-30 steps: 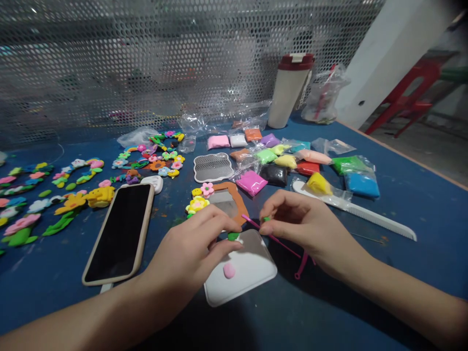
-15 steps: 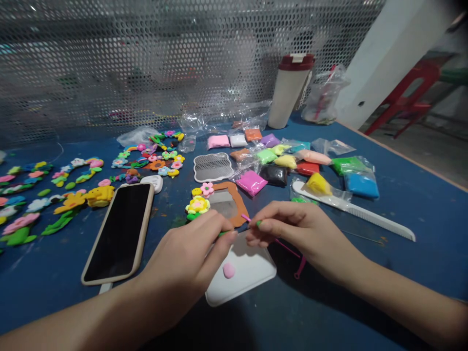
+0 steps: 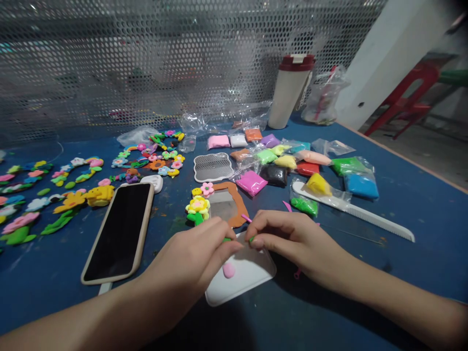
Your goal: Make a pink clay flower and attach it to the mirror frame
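Head | left grip (image 3: 199, 256): green clay (image 3: 226, 239) pinched at tips | right grip (image 3: 292, 235): green bit (image 3: 251, 239) likewise

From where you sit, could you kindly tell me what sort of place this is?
It looks like a craft table, probably for modelling clay: there are small bags of brightly coloured material, flower-shaped decorations and a mirror with a brown, clay-like border.

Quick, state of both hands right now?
Left hand: closed, pinching a small green piece.
Right hand: closed, pinching another green bit over the white board.
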Demonstrator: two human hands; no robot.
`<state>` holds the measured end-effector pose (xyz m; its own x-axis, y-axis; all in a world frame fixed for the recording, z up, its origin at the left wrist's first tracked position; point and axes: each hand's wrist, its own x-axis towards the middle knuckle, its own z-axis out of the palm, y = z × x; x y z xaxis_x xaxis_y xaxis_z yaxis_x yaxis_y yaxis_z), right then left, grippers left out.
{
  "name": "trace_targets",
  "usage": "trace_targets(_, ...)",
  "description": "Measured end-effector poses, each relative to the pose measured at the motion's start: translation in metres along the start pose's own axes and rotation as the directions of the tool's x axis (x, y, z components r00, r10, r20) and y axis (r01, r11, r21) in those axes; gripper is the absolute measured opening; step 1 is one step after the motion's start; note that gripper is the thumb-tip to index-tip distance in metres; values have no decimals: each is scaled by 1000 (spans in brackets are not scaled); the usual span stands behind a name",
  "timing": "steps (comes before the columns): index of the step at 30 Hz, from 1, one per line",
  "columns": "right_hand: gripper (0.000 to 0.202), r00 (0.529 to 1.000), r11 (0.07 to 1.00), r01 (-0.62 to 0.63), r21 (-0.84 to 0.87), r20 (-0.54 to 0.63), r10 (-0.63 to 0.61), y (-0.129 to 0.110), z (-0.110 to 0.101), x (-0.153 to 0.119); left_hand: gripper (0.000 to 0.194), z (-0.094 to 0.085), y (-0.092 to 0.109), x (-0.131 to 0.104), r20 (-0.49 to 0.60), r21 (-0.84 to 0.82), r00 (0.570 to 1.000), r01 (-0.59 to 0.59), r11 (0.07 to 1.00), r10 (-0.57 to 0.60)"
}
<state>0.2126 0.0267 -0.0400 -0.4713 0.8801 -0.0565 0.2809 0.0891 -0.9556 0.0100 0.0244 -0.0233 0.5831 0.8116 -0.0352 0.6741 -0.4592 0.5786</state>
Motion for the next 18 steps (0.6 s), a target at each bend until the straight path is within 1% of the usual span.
trace_targets(1, 9, 1000, 1000, 6, -21, 5, -6, 0, 0, 0, 25, 0, 0, 0, 27, 2, 1000, 8, 1000, -8)
trace_targets(3, 8, 999, 996, 42, -81, 23, -40, 0, 0, -1, 21, 0, -2, 0, 43, 14, 999, 13, 1000, -14)
trace_targets(5, 6, 994, 983, 98, -152, 51, -92, 0, 0, -1, 16, 0, -2, 1, 13, 21, 1000, -10, 1000, 10)
trace_targets(7, 8, 989, 969, 139, -206, 71, -127, 0, 1, -1, 16, 0, -2, 1, -11, 30, 999, -44, 999, 44)
trace_targets(9, 10, 988, 955, 154, -255, 66, -142, 1, 2, 0, 18, 0, -2, 2, -14, 51, 998, -58, 997, 58)
trace_targets(11, 10, 977, 916, 214, -340, 77, -200, 4, 2, 0, 20, 0, 0, 1, -1, 92, 999, -48, 995, 49)
trace_targets(12, 10, 964, 875, 267, -403, 100, -248, 6, 3, 0, 21, 0, 0, 1, 4, 122, 999, -41, 992, 40)
trace_targets(13, 12, 943, 816, 332, -474, 134, -305, 8, 3, 0, 23, 0, 0, 0, 6, 159, 999, -35, 987, 35)
trace_targets(15, 19, 894, 664, 438, -606, 218, -391, 13, 3, 0, 27, 1, 0, -2, 11, 234, 999, -37, 971, 36)
trace_targets(16, 23, 879, 600, 461, -654, 245, -409, 15, 3, -1, 28, 1, -1, -3, 10, 263, 999, -43, 964, 42)
trace_targets(17, 25, 873, 558, 469, -685, 261, -413, 17, 2, -1, 28, 2, -2, -4, 11, 281, 999, -44, 959, 42)
trace_targets(18, 26, 873, 545, 467, -696, 266, -409, 19, 2, -1, 29, 2, -2, -4, 13, 290, 999, -42, 956, 40)
